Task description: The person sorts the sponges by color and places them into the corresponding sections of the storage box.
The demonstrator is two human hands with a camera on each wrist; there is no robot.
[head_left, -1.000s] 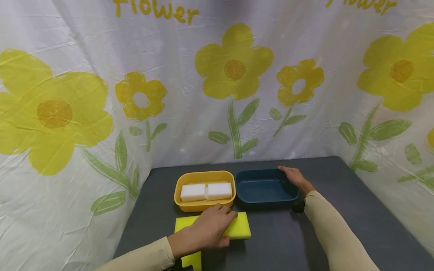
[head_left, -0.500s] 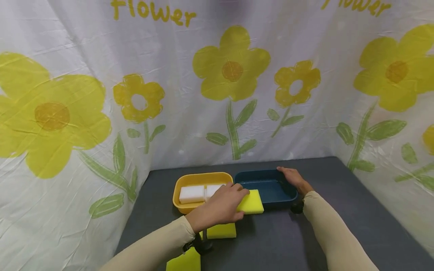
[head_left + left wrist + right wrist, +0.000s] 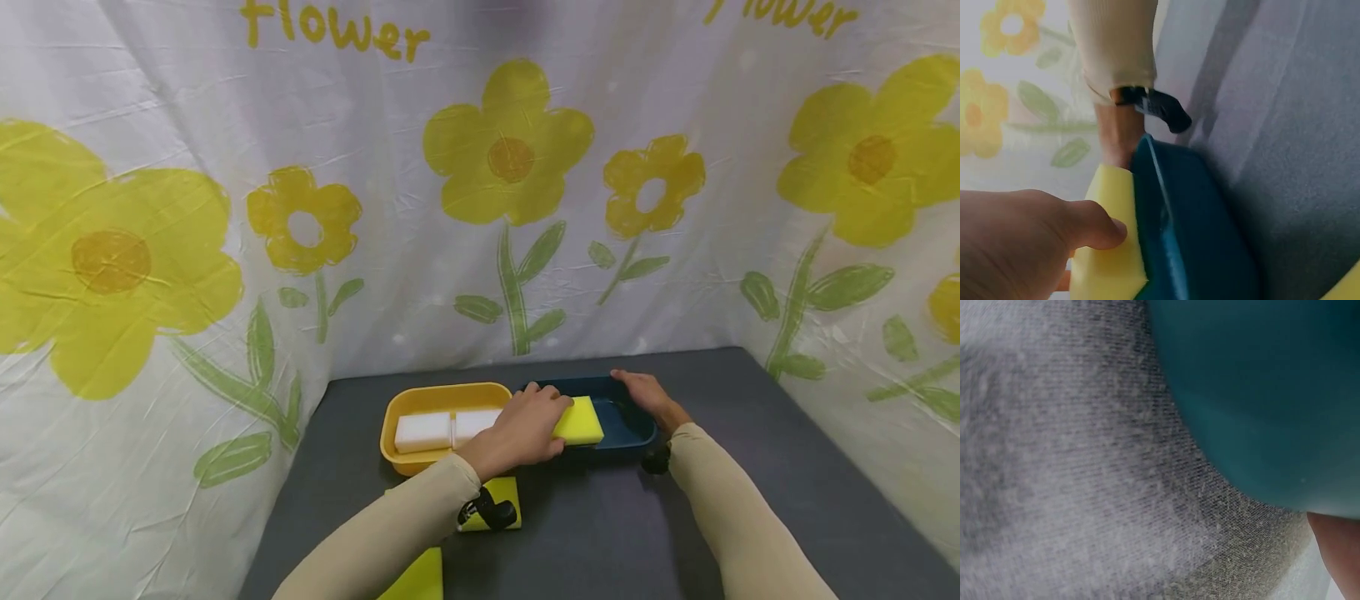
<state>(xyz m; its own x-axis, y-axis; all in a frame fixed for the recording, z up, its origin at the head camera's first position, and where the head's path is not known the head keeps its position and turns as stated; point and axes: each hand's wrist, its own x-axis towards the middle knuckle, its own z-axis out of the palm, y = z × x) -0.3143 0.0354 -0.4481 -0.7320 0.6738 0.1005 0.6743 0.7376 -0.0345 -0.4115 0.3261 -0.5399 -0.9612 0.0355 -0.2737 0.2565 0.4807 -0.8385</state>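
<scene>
My left hand [image 3: 528,429] grips a yellow sponge [image 3: 580,422] over the left and front part of the dark blue tray [image 3: 630,427]. In the left wrist view, the thumb presses on one face of the sponge [image 3: 1110,237], beside the rim of the tray [image 3: 1200,212]. At the tray's right end, my right hand [image 3: 651,397] holds the back right corner; some fingers are hidden. The right wrist view shows the tray's outer wall [image 3: 1266,419] close up, with a bit of that hand [image 3: 1338,550] against it.
A yellow tray [image 3: 391,417] with two white sponges [image 3: 423,432] stands left of the blue one. Nearer on the dark tabletop [image 3: 592,533] lie more yellow sponges [image 3: 420,577], partly under the left forearm. White cloth with printed flowers [image 3: 420,292] encloses the back and sides.
My left hand has lifted a yellow sponge from the pile in front of the yellow tray and carried it right and away, over the blue tray. The right hand has stayed at the tray.
</scene>
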